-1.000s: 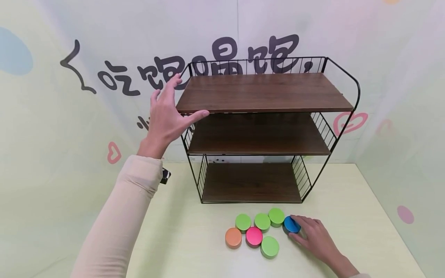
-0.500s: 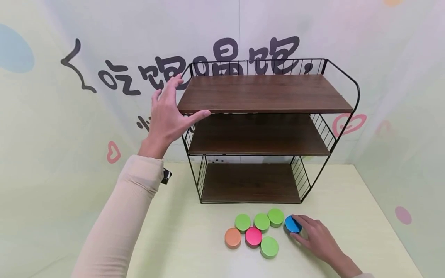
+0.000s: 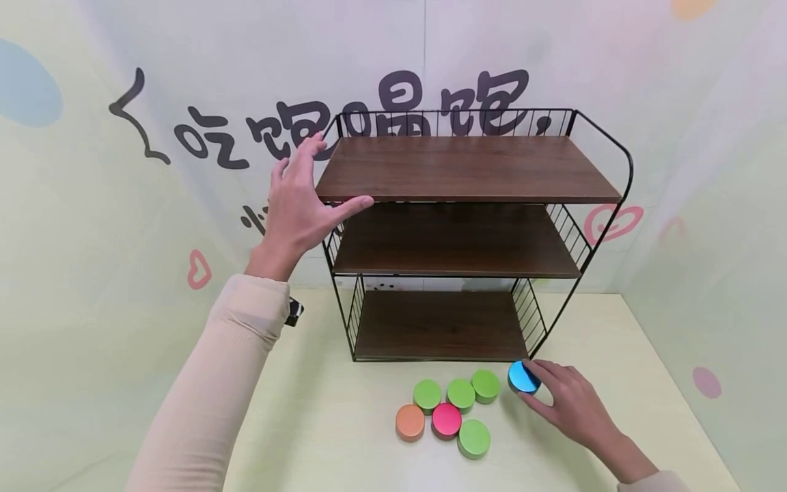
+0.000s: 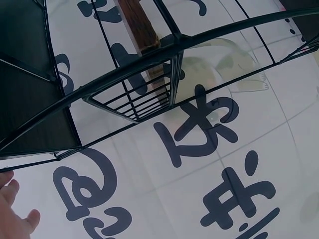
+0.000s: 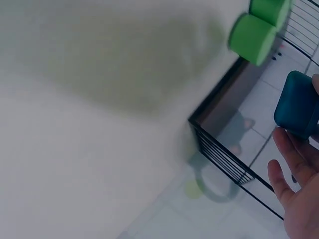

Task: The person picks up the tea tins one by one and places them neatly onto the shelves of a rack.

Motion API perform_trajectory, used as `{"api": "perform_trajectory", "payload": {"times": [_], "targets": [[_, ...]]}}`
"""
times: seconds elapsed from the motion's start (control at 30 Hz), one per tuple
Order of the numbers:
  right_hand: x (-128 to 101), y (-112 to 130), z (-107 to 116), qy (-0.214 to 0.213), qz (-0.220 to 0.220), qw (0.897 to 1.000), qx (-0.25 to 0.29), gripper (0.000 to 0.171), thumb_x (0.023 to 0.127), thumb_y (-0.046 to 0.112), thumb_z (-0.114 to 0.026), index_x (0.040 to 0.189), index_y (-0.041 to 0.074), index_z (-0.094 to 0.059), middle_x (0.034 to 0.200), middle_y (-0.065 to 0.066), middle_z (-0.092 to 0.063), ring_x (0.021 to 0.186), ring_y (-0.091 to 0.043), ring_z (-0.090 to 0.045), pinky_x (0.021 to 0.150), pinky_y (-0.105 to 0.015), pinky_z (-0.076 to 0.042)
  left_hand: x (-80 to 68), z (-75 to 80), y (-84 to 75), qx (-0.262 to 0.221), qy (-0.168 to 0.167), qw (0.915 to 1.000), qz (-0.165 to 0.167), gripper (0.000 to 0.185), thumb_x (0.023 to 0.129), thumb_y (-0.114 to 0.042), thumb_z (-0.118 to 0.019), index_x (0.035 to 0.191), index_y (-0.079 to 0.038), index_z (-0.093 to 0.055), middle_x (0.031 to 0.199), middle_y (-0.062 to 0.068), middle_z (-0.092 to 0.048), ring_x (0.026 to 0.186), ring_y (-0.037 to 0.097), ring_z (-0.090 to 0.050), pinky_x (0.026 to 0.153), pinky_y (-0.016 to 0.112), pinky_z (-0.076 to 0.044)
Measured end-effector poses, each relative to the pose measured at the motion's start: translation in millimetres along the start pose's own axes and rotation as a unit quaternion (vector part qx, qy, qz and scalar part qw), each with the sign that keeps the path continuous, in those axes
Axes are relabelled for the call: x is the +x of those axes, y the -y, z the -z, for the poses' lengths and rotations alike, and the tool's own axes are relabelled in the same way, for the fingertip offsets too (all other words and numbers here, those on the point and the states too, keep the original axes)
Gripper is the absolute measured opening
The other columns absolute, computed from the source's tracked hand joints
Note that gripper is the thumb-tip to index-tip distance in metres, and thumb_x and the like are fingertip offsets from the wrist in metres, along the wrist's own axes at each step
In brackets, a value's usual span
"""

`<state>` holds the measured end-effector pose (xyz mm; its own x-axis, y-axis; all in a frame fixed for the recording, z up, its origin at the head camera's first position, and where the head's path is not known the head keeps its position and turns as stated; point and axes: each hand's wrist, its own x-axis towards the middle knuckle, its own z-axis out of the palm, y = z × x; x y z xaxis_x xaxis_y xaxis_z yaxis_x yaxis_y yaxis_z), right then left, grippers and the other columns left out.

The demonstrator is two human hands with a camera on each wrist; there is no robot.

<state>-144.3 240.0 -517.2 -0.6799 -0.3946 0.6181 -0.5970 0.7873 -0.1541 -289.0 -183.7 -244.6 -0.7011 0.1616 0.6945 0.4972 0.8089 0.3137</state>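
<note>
In the head view, my left hand [image 3: 298, 205] touches the upper left corner of a three-tier shelf rack [image 3: 467, 167], thumb stretched along the front edge and fingers along the side. The left wrist view has the fingers [image 4: 11, 191] beside the rack's black wire frame. My right hand [image 3: 574, 403] pinches a blue round tin [image 3: 524, 377] just above the table, near the rack's lower right front corner. In the right wrist view, fingers and thumb hold this tin [image 5: 297, 104] by its sides.
In front of the rack lie several green round tins [image 3: 474, 439], an orange one [image 3: 410, 421] and a pink one [image 3: 446, 420] on the pale table [image 3: 344, 444]. A small black-and-white object [image 3: 295, 312] shows behind the left sleeve. Printed cloth walls stand around the table.
My right hand has lifted the blue tin from the table and moved it slightly toward the rack. The left hand stays at the rack's corner; the head view has shifted a little.
</note>
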Motion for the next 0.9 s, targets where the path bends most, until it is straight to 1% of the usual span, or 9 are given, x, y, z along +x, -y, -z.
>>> {"api": "perform_trajectory", "payload": {"times": [0.07,0.1,0.2,0.27,0.43,0.57,0.73,0.9], "targets": [[5,-2,6,-0.009,-0.001,1.000,0.001,0.058,0.091,0.053,-0.066,0.115,0.000,-0.071,0.103,-0.015,-0.071,0.085,-0.031,-0.068,0.068,-0.047,-0.055,0.1,0.2,-0.1,0.001,0.001,1.0000,0.000,0.107,0.073,-0.065,-0.078,0.151,-0.006,-0.036,0.157,0.002,-0.038,0.145,0.011,-0.031,0.119,0.041,-0.012],[8,-3,9,-0.012,-0.002,1.000,0.000,0.059,0.092,0.054,-0.065,0.115,0.000,-0.071,0.104,-0.015,-0.071,0.085,-0.031,-0.068,0.068,-0.048,-0.055,0.1,0.3,-0.3,0.001,0.002,1.0000,0.000,0.106,0.073,-0.065,-0.078,0.151,-0.006,-0.036,0.157,0.002,-0.037,0.145,0.012,-0.031,0.119,0.041,-0.012],[16,-6,16,-0.036,0.008,0.999,-0.005,0.068,0.097,0.061,-0.048,0.114,-0.001,-0.071,0.103,-0.016,-0.071,0.083,-0.032,-0.068,0.066,-0.049,-0.054,0.2,0.5,-0.4,0.003,0.002,1.0000,-0.001,0.106,0.073,-0.065,-0.078,0.151,-0.006,-0.036,0.157,0.003,-0.037,0.145,0.012,-0.031,0.119,0.043,-0.013],[22,-7,21,-0.052,0.020,0.998,-0.010,0.070,0.098,0.062,-0.045,0.114,-0.001,-0.071,0.101,-0.016,-0.071,0.082,-0.033,-0.068,0.065,-0.050,-0.053,0.2,0.4,-0.2,0.003,0.002,1.0000,-0.002,0.106,0.073,-0.065,-0.078,0.150,-0.006,-0.037,0.157,0.003,-0.037,0.145,0.012,-0.031,0.119,0.044,-0.013],[39,-7,34,-0.088,0.055,0.994,-0.021,0.067,0.098,0.060,-0.048,0.113,-0.001,-0.071,0.098,-0.014,-0.071,0.078,-0.033,-0.068,0.063,-0.050,-0.052,-0.2,0.5,1.1,0.004,0.001,1.0000,-0.003,0.106,0.073,-0.065,-0.078,0.150,-0.006,-0.037,0.157,0.004,-0.038,0.145,0.012,-0.031,0.119,0.044,-0.013],[52,-7,45,-0.097,0.067,0.993,-0.026,0.067,0.097,0.059,-0.050,0.113,-0.002,-0.071,0.097,-0.014,-0.071,0.078,-0.033,-0.068,0.064,-0.049,-0.052,-0.3,0.7,2.0,0.006,0.002,1.0000,-0.003,0.106,0.072,-0.065,-0.078,0.150,-0.006,-0.037,0.157,0.004,-0.038,0.145,0.013,-0.031,0.119,0.044,-0.013],[68,-7,60,-0.102,0.077,0.991,-0.036,0.067,0.097,0.059,-0.049,0.111,-0.003,-0.071,0.095,-0.016,-0.071,0.076,-0.034,-0.067,0.065,-0.050,-0.052,0.4,1.0,1.8,0.009,0.005,0.9999,-0.001,0.107,0.072,-0.067,-0.077,0.151,-0.006,-0.037,0.158,0.003,-0.037,0.146,0.012,-0.030,0.119,0.046,-0.013],[83,-5,73,-0.123,0.103,0.986,-0.047,0.065,0.096,0.057,-0.053,0.109,-0.004,-0.071,0.094,-0.018,-0.070,0.076,-0.036,-0.067,0.065,-0.051,-0.052,0.6,1.8,1.2,0.013,0.010,0.9999,0.002,0.108,0.073,-0.067,-0.076,0.152,-0.007,-0.036,0.158,0.003,-0.036,0.147,0.012,-0.026,0.119,0.046,-0.012]]}}
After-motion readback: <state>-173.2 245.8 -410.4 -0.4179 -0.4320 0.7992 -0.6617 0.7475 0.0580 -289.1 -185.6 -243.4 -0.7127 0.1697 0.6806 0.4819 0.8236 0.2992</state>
